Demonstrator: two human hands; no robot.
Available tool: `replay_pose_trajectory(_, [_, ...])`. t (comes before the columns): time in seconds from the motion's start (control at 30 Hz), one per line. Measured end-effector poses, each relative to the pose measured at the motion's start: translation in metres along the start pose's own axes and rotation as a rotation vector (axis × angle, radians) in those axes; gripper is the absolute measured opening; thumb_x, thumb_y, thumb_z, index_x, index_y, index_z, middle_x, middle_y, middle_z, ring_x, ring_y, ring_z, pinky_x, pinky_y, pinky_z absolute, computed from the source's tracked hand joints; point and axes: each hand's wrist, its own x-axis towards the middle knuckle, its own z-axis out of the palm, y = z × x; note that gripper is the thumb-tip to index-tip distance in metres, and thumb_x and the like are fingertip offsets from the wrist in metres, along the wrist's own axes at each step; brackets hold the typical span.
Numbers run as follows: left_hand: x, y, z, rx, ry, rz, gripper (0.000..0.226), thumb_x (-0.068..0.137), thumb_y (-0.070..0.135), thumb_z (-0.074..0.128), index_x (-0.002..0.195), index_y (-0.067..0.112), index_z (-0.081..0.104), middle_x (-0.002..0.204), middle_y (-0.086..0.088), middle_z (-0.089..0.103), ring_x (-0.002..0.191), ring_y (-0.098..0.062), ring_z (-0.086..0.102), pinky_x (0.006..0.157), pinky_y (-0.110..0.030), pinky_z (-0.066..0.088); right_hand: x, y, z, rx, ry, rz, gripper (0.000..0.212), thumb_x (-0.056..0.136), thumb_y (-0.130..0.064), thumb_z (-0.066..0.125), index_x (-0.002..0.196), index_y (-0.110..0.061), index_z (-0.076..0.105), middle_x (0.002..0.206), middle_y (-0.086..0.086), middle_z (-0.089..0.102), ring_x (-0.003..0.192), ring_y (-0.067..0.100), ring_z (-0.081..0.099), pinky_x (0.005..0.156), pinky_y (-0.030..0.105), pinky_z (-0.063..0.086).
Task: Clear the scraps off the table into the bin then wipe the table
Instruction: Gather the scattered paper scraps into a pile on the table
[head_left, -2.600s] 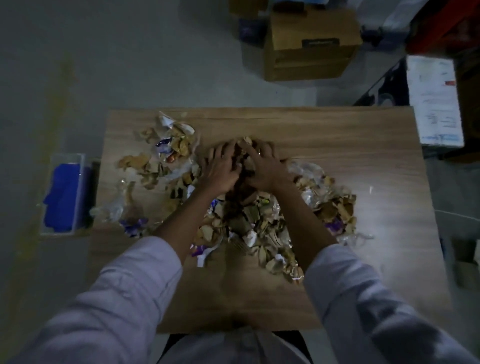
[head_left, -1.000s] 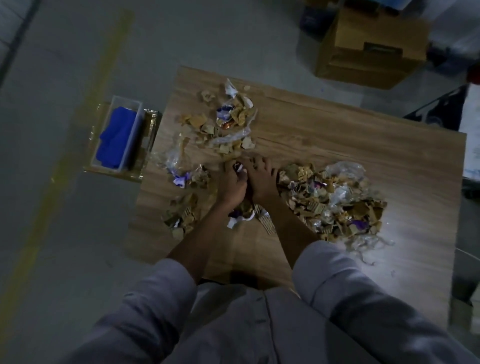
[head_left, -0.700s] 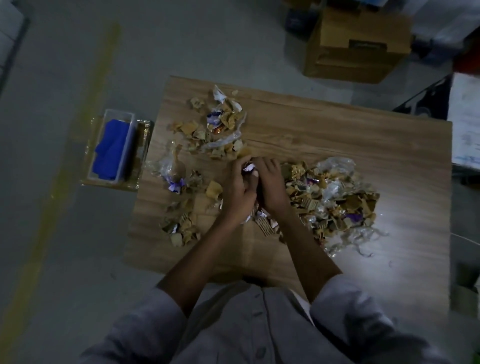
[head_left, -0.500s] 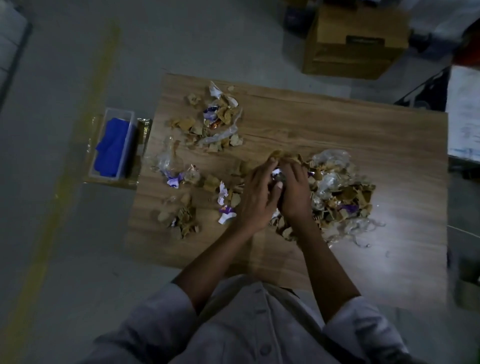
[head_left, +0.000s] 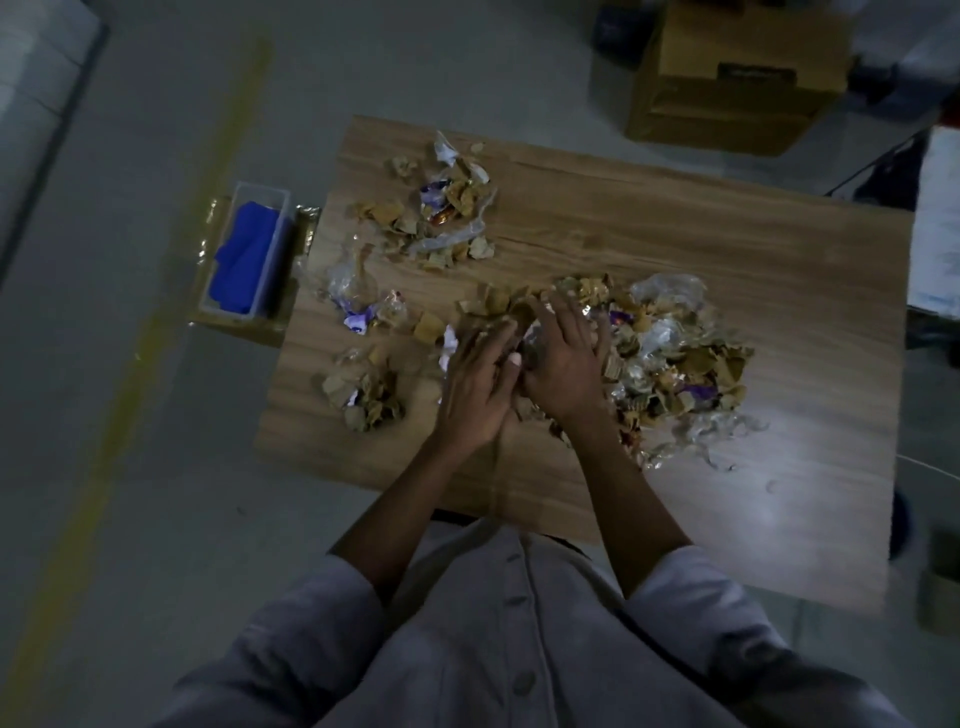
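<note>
We are pressing the left grip (head_left: 475, 387) and right grip (head_left: 563, 364) side by side, both spread flat, onto the scraps (head_left: 675, 358) at the middle of the tabletop (head_left: 701, 239). More scraps are lying toward the left edge, near the bin (head_left: 279, 244) standing on the floor.

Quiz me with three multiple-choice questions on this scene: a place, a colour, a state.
1. The blue cloth lies: A in a clear tub left of the table; B on the table; C over a chair.
2. The box beyond the table is: A red; B brown; C green.
3. The left hand and right hand are: A at the person's sides; B wringing the cloth; C together on scraps.
A: cloth sits inside the tub. B: brown cardboard. C: hands meet amid scraps.
</note>
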Motion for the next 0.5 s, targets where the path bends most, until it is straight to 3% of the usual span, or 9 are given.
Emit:
replay_pose_trajectory(0.1, [-0.028, -0.025, -0.025, 0.034, 0.283, -0.083, 0.043, 0.106, 0.033, 0.046, 0.145, 0.015, 0.053, 0.146, -0.006, 0.055, 0.134, -0.022, 0.052, 0.106, -0.045, 0.047, 0.0, -0.023, 0.003, 0.024, 0.063, -0.13, 0.069, 0.091, -0.063, 0.057, 0.142, -0.016, 0.053, 0.158, 0.009, 0.042, 0.151, 0.03, 0.03, 0.121, 0.062, 0.012])
replay_pose_trajectory(0.2, [-0.057, -0.073, -0.039, 0.265, 0.489, -0.299, 0.058, 0.099, 0.048, 0.053, 0.15, 0.02, 0.046, 0.159, -0.011, 0.039, 0.151, -0.032, 0.027, 0.12, -0.056, 0.025, -0.006, -0.044, 0.022, 0.025, 0.003, -0.219, 0.066, 0.09, -0.062, 0.062, 0.14, -0.019, 0.056, 0.154, 0.009, 0.047, 0.15, 0.031, 0.032, 0.118, 0.065, 0.018])
replay_pose_trajectory(0.27, [-0.068, -0.101, -0.047, 0.313, 0.508, -0.453, 0.078, 0.091, 0.062, 0.058, 0.157, 0.031, 0.032, 0.168, -0.01, 0.016, 0.156, -0.033, 0.006, 0.124, -0.059, 0.011, -0.011, -0.051, 0.035, 0.058, -0.068, -0.208, 0.068, 0.089, -0.061, 0.063, 0.145, -0.025, 0.051, 0.155, 0.007, 0.045, 0.152, 0.03, 0.028, 0.116, 0.066, 0.021])
replay_pose_trajectory(0.33, [-0.071, -0.116, -0.052, 0.308, 0.498, -0.508, 0.092, 0.084, 0.07, 0.063, 0.159, 0.035, 0.023, 0.17, -0.011, 0.004, 0.157, -0.034, -0.001, 0.123, -0.06, 0.006, -0.016, -0.052, 0.043, 0.064, -0.121, -0.212, 0.067, 0.09, -0.06, 0.063, 0.147, -0.028, 0.049, 0.158, 0.006, 0.04, 0.153, 0.029, 0.023, 0.116, 0.065, 0.021])
replay_pose_trajectory(0.5, [-0.046, -0.13, -0.042, 0.383, 0.351, -0.414, 0.099, 0.08, 0.085, 0.053, 0.159, 0.033, 0.024, 0.169, -0.01, 0.012, 0.156, -0.035, 0.002, 0.123, -0.062, 0.006, -0.022, -0.043, 0.051, -0.064, -0.164, -0.2, 0.07, 0.085, -0.062, 0.067, 0.145, -0.029, 0.053, 0.158, 0.007, 0.042, 0.151, 0.031, 0.029, 0.115, 0.062, 0.022])
